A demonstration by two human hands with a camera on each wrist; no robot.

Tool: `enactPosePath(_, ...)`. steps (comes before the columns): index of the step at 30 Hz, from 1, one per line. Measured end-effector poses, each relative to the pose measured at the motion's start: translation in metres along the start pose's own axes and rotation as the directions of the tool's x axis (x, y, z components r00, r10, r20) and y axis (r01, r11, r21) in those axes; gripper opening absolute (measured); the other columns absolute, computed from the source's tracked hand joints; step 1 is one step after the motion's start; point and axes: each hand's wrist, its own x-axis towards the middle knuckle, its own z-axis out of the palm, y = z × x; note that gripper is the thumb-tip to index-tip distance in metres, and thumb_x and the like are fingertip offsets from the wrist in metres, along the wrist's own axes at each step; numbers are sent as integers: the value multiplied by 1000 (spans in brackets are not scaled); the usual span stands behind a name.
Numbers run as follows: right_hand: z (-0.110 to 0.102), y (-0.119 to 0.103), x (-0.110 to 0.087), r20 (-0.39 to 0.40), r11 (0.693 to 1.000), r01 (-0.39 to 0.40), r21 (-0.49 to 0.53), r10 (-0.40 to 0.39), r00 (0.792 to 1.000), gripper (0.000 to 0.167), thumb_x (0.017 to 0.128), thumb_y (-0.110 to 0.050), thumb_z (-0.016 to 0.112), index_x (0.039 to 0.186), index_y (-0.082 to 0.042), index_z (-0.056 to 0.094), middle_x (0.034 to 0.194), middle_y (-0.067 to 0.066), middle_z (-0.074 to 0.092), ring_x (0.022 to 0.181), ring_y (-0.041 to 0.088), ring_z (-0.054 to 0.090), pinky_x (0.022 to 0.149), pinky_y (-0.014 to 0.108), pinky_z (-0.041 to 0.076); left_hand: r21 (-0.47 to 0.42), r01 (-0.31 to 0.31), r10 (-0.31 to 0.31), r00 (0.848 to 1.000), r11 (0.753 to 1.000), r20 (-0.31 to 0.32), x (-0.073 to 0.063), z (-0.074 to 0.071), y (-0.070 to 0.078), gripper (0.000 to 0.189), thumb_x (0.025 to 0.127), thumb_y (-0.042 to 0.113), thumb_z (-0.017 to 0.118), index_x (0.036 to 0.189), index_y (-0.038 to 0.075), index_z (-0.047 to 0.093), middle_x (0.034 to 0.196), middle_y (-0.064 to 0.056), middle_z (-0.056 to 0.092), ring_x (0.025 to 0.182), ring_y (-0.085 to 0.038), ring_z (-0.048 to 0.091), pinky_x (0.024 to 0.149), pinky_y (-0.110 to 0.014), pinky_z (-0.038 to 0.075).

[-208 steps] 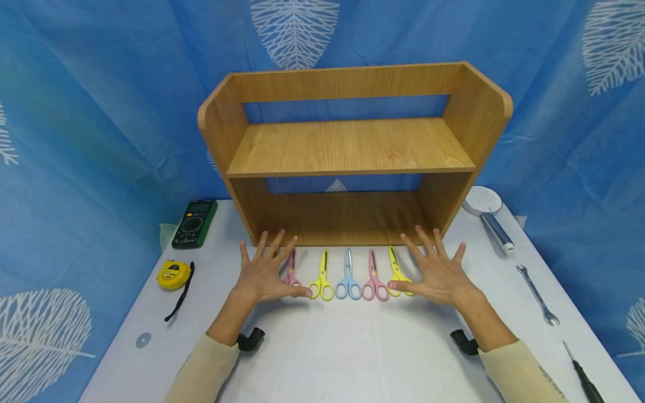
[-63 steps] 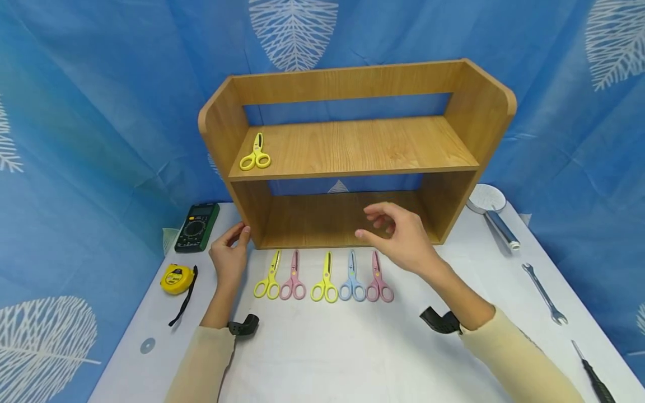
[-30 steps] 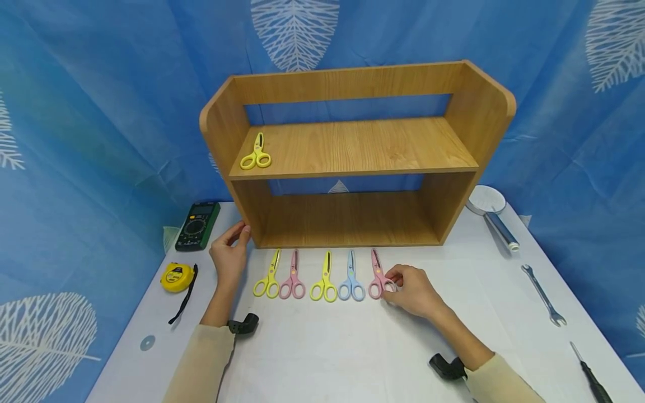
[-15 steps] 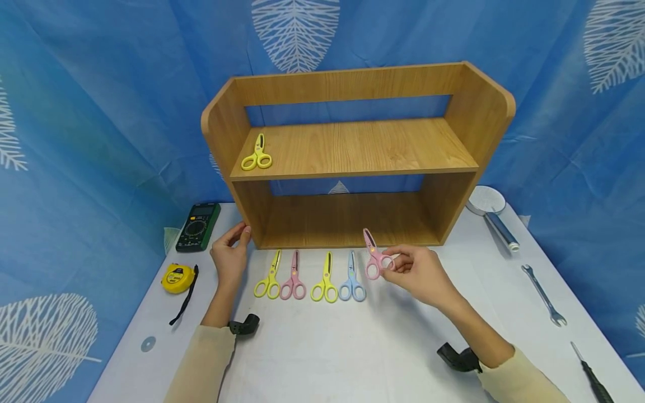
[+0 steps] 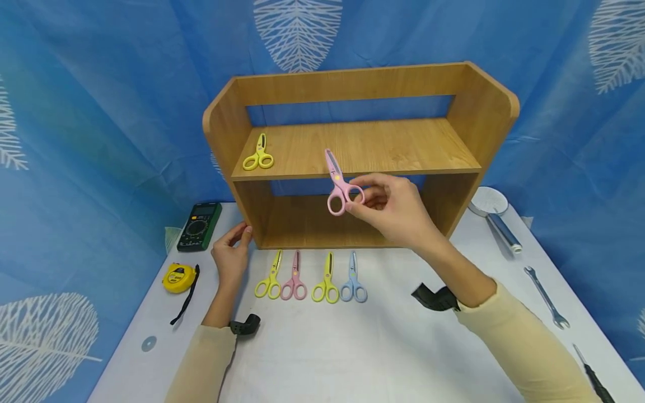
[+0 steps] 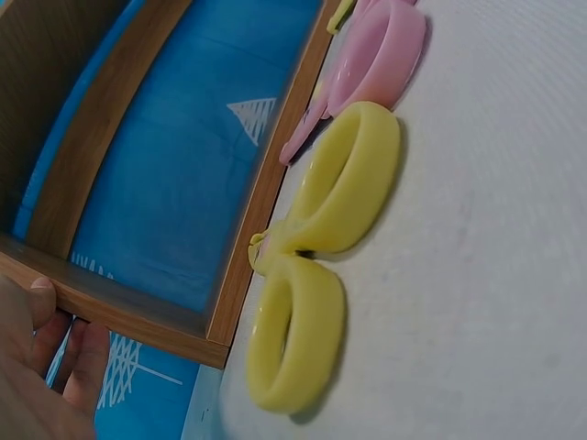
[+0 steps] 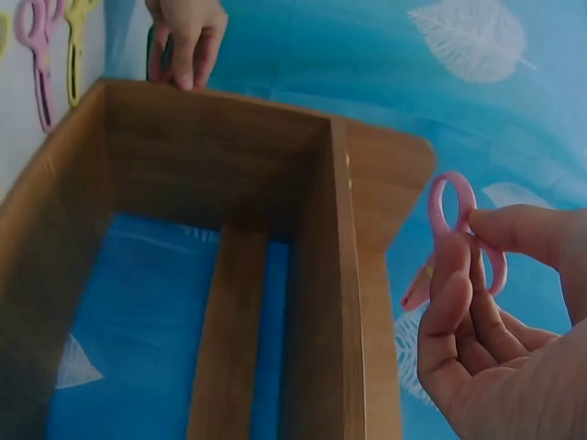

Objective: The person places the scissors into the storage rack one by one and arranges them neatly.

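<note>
pink scissors (image 5: 338, 180) now higher, handle within right grip (image 5: 394, 206), blades upward

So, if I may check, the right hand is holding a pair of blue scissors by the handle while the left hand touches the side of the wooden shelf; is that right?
Not quite: the scissors in the right hand are pink, as the head view shows. They are held by the handle, and the left hand touches the wooden shelf's side.
</note>
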Motion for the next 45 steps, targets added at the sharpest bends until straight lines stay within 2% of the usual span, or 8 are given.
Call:
enactPosePath(6,16,-14,49,-40,1000,-9,-27,8,999,42,91,-21,81,130,-9,69,87,5,74,80,18,65,63,25,53,17,-3,3,1000,1000,11,0,1,1,36,97,34,72,125,12,75,117,-9,78,105,-20,72,80,-7,56)
enactPosePath(12,37,-15,94,-52,999,-42,-25,41,998,41,92,-22,78,127,-4,68,83,6,71,73,15,63,56,22,47,5,-5,5,1000,1000,7,0,1,2,35,97,31,73,125,11,75,117,-8,78,104,-20,72,79,-7,56)
enactPosePath(20,59,-18,131,-31,992,-126,-26,126,992,38,92,-22,78,123,-2,70,79,4,71,67,10,62,52,19,43,-29,5,-4,1000,1000,18,1,6,2,33,96,29,74,123,10,76,115,-10,78,103,-20,72,80,-9,57)
enactPosePath(28,68,-14,137,11,976,-68,-209,72,997,36,97,-31,73,122,-5,72,101,4,70,90,15,60,66,23,49,-34,2,-2,1000,999,18,1,9,3,33,96,29,74,123,10,76,115,-9,78,100,-18,72,79,-9,57)
enactPosePath(32,70,-12,136,28,962,-48,-268,58,998,34,97,-30,73,122,-6,72,102,4,67,91,17,58,67,25,46,-29,2,-2,1000,1000,16,1,8,3,33,96,29,74,123,10,76,116,-9,78,101,-18,73,79,-9,58)
enactPosePath(36,69,-13,135,34,965,-49,-258,60,998,38,95,-30,74,124,-5,70,105,6,64,94,18,57,70,28,48,-23,5,-5,1000,1000,17,1,7,2,34,96,31,74,124,12,76,116,-8,78,102,-20,73,79,-9,57)
enactPosePath(40,63,-14,129,17,977,-50,-207,55,998,47,94,-32,75,131,-3,65,116,9,64,104,21,60,84,32,55,-14,4,-4,1000,1000,12,1,4,0,34,96,32,73,123,12,76,116,-7,78,103,-20,73,79,-8,57)
enactPosePath(45,45,-11,105,-29,985,-3,-172,-1,1000,44,95,-32,75,129,-4,65,114,10,66,99,23,61,84,34,55,3,3,-3,1000,1000,-2,0,1,-2,35,96,34,73,122,11,77,114,-8,79,104,-19,72,80,-7,56)
